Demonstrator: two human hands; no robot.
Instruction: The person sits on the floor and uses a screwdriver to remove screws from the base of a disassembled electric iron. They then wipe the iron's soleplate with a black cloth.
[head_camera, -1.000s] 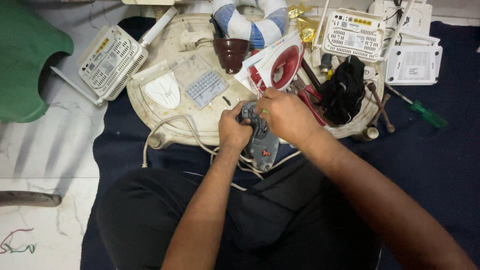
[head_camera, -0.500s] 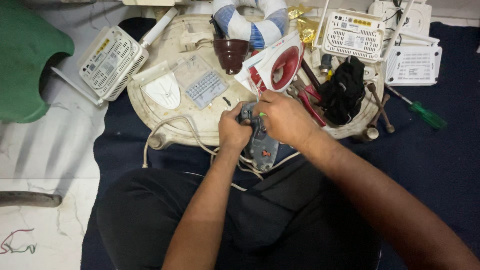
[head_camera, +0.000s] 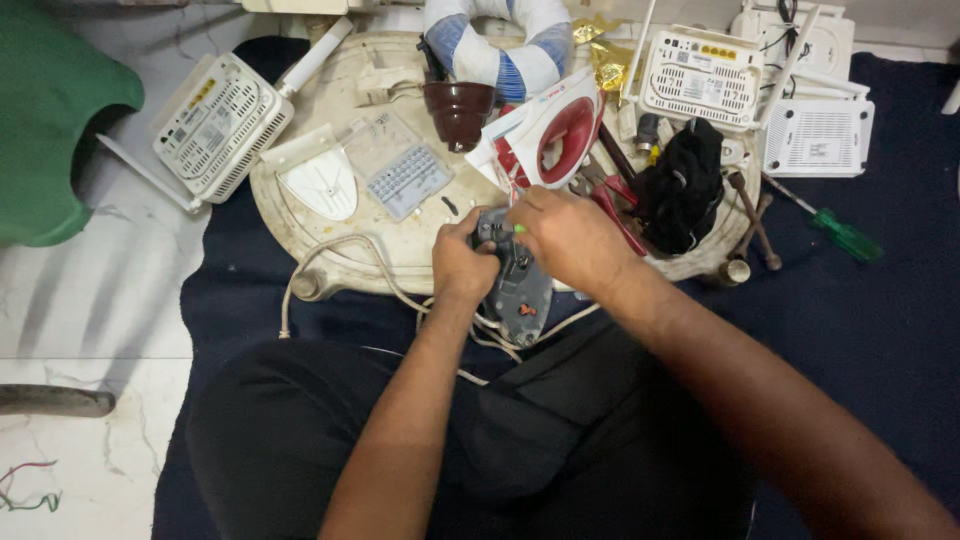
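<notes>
— How many white router boxes are you counting?

— Four: one vented router (head_camera: 220, 125) lying off the left edge of the round tray (head_camera: 330, 255), one (head_camera: 703, 78) sitting at the tray's far right edge, and two more (head_camera: 815, 137) resting on the dark blue cloth (head_camera: 880, 330) beyond it. There is also one red and white iron shell (head_camera: 553, 135), one brown ceramic cup (head_camera: 459, 110), one black fabric bundle (head_camera: 683, 185) and one green-handled screwdriver (head_camera: 838, 232).

— What are the hands doing?

— The left hand (head_camera: 460, 265) is curling its fingers round the left side of the grey iron soleplate (head_camera: 520, 295), gripping it firmly. The right hand (head_camera: 570, 235) is arching over its top end, fingers closed; a small green tip is showing under them, but I cannot tell what they are pinching.

— And where is the soleplate lying?

— It is overhanging the tray's near edge, tilting towards the lap, with a white cord (head_camera: 330, 255) looping beneath it. It is looking like matte grey metal, pointed in shape; the tray is looking like scuffed cream plastic.
</notes>
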